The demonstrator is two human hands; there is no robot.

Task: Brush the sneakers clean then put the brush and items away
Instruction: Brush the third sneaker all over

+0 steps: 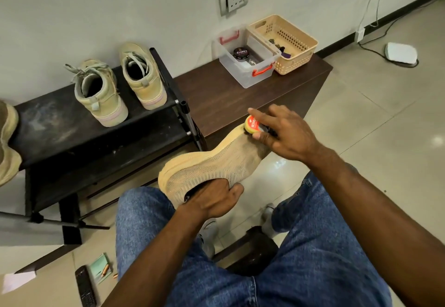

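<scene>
A tan knit sneaker point(212, 164) is held tilted above my lap, sole facing left. My left hand point(212, 199) grips it at the opening, fingers tucked inside. My right hand point(281, 130) holds a small brush point(251, 124) with a red and yellow label against the sneaker's toe end; thumb and fingers curl round it. A pair of beige lace-up sneakers point(120, 85) stands on the black shoe rack point(60, 123). A clear plastic box point(248, 58) with red handles holds a polish tin point(240, 53).
A beige basket point(284, 41) with small items stands beside the clear box on a dark brown bench point(228, 94). A remote point(85, 287) and a notepad point(100, 267) lie on the tiled floor at the lower left. A wall socket and cables are at the back.
</scene>
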